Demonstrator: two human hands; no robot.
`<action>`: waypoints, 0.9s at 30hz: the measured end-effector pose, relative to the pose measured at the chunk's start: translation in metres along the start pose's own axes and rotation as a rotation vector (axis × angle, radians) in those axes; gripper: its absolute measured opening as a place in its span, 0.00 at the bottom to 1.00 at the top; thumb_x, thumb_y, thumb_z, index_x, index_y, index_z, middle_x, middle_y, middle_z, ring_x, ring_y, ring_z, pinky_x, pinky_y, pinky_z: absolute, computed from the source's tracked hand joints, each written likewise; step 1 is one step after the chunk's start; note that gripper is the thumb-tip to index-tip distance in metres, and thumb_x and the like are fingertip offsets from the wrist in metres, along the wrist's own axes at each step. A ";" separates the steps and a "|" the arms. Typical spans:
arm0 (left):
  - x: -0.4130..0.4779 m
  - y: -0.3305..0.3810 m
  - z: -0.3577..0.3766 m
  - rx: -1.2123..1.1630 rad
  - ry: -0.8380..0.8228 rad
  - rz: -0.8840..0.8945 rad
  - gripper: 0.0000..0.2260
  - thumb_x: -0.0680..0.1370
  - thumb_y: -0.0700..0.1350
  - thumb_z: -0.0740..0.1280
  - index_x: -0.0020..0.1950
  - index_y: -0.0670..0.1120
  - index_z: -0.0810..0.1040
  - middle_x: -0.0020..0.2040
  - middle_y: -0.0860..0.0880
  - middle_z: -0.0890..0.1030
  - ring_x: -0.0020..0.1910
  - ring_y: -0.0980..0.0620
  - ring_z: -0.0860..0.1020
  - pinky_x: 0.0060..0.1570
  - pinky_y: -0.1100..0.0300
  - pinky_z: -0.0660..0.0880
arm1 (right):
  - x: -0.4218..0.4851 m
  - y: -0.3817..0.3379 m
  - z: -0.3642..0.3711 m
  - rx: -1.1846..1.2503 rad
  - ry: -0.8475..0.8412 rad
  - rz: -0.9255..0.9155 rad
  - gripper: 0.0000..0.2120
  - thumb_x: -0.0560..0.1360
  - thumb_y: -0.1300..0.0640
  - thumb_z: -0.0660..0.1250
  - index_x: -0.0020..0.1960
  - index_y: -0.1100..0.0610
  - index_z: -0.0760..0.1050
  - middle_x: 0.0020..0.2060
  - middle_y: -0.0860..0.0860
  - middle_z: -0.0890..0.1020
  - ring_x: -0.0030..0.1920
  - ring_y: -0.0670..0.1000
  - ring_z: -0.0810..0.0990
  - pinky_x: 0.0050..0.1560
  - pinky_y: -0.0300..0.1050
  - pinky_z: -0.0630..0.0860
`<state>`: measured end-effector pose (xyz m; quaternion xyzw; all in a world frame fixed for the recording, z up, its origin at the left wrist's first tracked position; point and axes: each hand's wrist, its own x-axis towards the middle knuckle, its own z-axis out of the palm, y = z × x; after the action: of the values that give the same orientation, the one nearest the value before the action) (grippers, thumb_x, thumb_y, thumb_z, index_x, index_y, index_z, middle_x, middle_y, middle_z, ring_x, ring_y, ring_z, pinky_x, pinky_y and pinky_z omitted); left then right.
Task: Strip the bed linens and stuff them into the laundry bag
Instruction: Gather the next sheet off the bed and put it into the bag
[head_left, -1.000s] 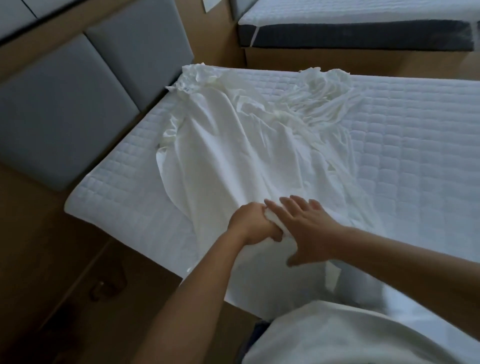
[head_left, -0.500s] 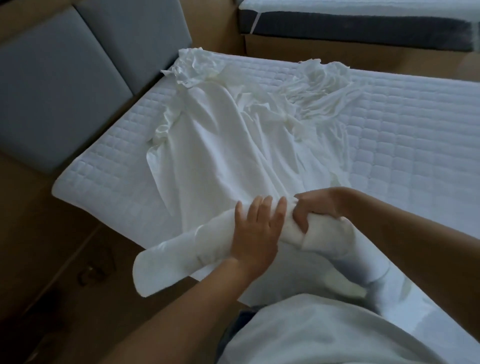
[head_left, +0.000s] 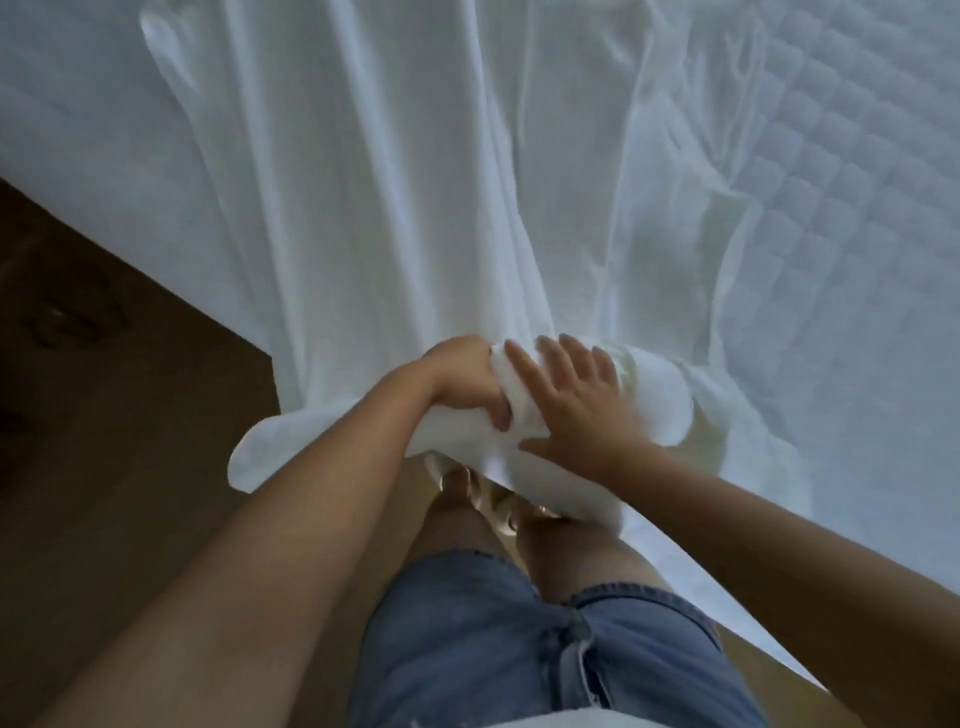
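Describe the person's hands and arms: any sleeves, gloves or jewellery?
The left hand and right hand are bare: no gloves, rings or watch show. Both forearms are uncovered, with no sleeve in view. Blue denim shorts and a white top show below.

A: Hands?
B: Left hand (head_left: 467, 384) grips the rolled end of the white sheet (head_left: 389, 208), fingers curled round it. Right hand (head_left: 576, 410) lies on the same roll, fingers straight and spread.
A: Rest of the sheet?
B: Runs wrinkled across the quilted mattress (head_left: 857, 208). One end of the roll juts past the mattress edge over brown floor (head_left: 104, 415). Denim shorts (head_left: 519, 639) at bottom.
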<state>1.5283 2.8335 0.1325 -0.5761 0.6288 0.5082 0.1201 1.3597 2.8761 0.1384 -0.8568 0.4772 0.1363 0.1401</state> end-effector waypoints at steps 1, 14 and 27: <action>0.009 -0.009 0.006 -0.090 -0.063 -0.010 0.14 0.61 0.48 0.78 0.42 0.47 0.79 0.41 0.49 0.79 0.40 0.49 0.78 0.39 0.56 0.75 | 0.008 0.000 0.015 0.012 0.033 -0.014 0.55 0.57 0.40 0.79 0.74 0.52 0.54 0.64 0.63 0.72 0.64 0.67 0.71 0.60 0.65 0.69; 0.067 -0.086 0.194 0.215 0.742 0.063 0.37 0.65 0.41 0.66 0.73 0.42 0.57 0.71 0.45 0.58 0.72 0.43 0.56 0.70 0.39 0.44 | 0.122 0.021 0.156 0.181 0.139 0.007 0.26 0.78 0.39 0.53 0.57 0.59 0.77 0.46 0.60 0.82 0.47 0.63 0.79 0.49 0.54 0.71; 0.156 -0.120 0.088 0.323 0.882 0.175 0.31 0.59 0.63 0.69 0.56 0.47 0.81 0.51 0.46 0.82 0.55 0.43 0.78 0.63 0.44 0.62 | 0.089 -0.003 0.166 0.211 0.338 0.222 0.24 0.79 0.47 0.52 0.72 0.57 0.59 0.69 0.64 0.67 0.71 0.59 0.57 0.73 0.51 0.41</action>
<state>1.5442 2.8298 -0.0824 -0.6557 0.7369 0.1191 -0.1133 1.3908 2.8702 -0.0475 -0.7902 0.5970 -0.0453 0.1309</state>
